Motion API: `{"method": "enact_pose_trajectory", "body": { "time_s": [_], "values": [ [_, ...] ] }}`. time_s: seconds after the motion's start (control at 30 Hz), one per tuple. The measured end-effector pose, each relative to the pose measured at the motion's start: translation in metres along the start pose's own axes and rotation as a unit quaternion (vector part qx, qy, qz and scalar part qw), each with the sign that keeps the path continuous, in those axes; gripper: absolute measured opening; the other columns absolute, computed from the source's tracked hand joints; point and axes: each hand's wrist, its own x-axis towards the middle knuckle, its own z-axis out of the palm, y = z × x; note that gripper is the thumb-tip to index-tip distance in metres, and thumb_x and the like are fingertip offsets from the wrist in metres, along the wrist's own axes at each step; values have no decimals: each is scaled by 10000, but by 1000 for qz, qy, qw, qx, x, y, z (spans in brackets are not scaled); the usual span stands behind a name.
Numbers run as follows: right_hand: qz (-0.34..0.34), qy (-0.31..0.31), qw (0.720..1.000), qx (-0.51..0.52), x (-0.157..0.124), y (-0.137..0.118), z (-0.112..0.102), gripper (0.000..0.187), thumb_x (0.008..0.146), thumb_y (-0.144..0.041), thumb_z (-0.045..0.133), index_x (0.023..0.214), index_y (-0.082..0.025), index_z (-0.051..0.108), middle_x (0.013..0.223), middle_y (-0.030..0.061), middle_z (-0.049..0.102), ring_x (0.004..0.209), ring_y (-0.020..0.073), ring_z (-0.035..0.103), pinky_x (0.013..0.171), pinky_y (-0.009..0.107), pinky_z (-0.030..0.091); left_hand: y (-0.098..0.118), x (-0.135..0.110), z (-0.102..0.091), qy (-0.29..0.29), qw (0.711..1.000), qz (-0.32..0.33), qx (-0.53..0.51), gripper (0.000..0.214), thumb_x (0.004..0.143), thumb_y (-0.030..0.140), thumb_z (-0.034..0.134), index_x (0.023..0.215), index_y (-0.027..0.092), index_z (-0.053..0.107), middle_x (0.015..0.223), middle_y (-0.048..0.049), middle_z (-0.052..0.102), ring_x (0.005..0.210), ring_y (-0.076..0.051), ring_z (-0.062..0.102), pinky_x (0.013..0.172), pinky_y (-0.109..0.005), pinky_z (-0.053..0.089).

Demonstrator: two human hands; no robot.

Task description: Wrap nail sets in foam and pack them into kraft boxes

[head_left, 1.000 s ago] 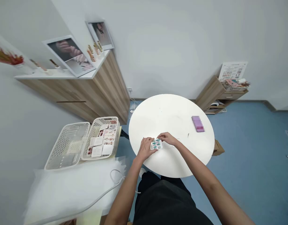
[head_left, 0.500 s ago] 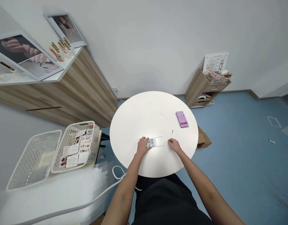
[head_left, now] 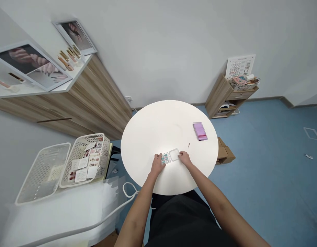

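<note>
A small clear hinged case [head_left: 165, 162] lies unfolded near the front of the round white table [head_left: 140, 133]. In its left half sit several small teal and pinkish pieces that look like press-on nails [head_left: 165, 158]. The case's transparent lid [head_left: 174, 154] is folded out to the right. My left hand [head_left: 157, 164] grips the case's left edge, thumb in front and fingers behind. At the lid's right edge, my right hand [head_left: 184, 157] pinches the rim between thumb and fingers.
A purple pixelated item [head_left: 200, 131] lies at the table's right, with a small dark reddish bit [head_left: 189, 145] nearer me. Left of the table stand white perforated baskets [head_left: 103, 154], one holding cards. A white cable [head_left: 114, 210] runs at the lower left; a cardboard box [head_left: 226, 155] sits right.
My right hand has moved left from the bare table onto the lid's right edge. The case has turned slightly, its lid side farther from me. My left hand remains on the case.
</note>
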Motion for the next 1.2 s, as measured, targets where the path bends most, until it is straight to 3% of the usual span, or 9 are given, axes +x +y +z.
{"method": "enact_pose_trajectory", "body": {
  "time_s": [0.17, 0.3, 0.4, 0.57, 0.73, 0.93, 1.2],
  "values": [
    [-52, 1, 998, -24, 22, -34, -14, 263, 822, -151, 470, 932, -192, 705, 890, 59, 701, 789, 148, 623, 657, 227, 427, 17, -15, 18, -8, 996, -62, -70, 612, 748, 220, 649, 1321, 230, 433, 1144, -65, 476, 875, -172, 622, 827, -338, 527],
    [-121, -66, 980, -147, 27, -65, -29, 242, 850, -168, 481, 931, -201, 707, 870, 65, 700, 739, 156, 605, 631, 246, 405, 29, -25, 31, -27, 994, -57, -90, 539, 791, 233, 611, 1308, 188, 463, 1065, -66, 540, 837, -167, 626, 819, -330, 526],
    [-148, -97, 969, -173, 20, -72, -34, 239, 829, -144, 521, 960, -225, 704, 919, 59, 707, 807, 170, 609, 653, 249, 410, 32, -29, 32, 1, 995, -45, -85, 554, 816, 224, 565, 1352, 185, 432, 1087, -86, 563, 880, -191, 632, 828, -362, 533],
    [-253, -116, 938, -209, -5, -52, -28, 273, 863, -121, 504, 1053, -210, 679, 1057, 71, 694, 1013, 211, 562, 786, 278, 459, 32, -32, 24, 125, 990, 69, -9, 622, 873, 212, 460, 1468, 163, 289, 1399, -170, 462, 1295, -286, 464, 1037, -479, 435],
    [-307, -72, 916, -247, -31, -17, -1, 355, 902, -84, 429, 1184, -164, 630, 1235, 99, 646, 1134, 225, 534, 919, 329, 467, 35, -40, 30, 80, 974, 184, 103, 593, 916, 209, 387, 1495, 164, 268, 1539, -134, 358, 1432, -274, 307, 1156, -512, 279],
    [-349, -19, 898, -266, -52, 18, 25, 513, 915, -132, 408, 1427, -126, 446, 1493, 130, 440, 1402, 261, 344, 1126, 449, 312, 33, -55, 47, 46, 967, 184, 168, 659, 916, 204, 369, 1537, 150, 155, 1586, -121, 262, 1475, -281, 196, 1176, -560, 188],
    [-364, -23, 882, -298, -55, 36, 34, 630, 883, -89, 358, 1510, -107, 291, 1588, 114, 255, 1477, 253, 177, 1158, 452, 255, 28, -60, 58, 37, 970, 161, 177, 708, 914, 205, 360, 1554, 166, 60, 1609, -106, 184, 1480, -258, 185, 1181, -521, 186]
  ]
}}
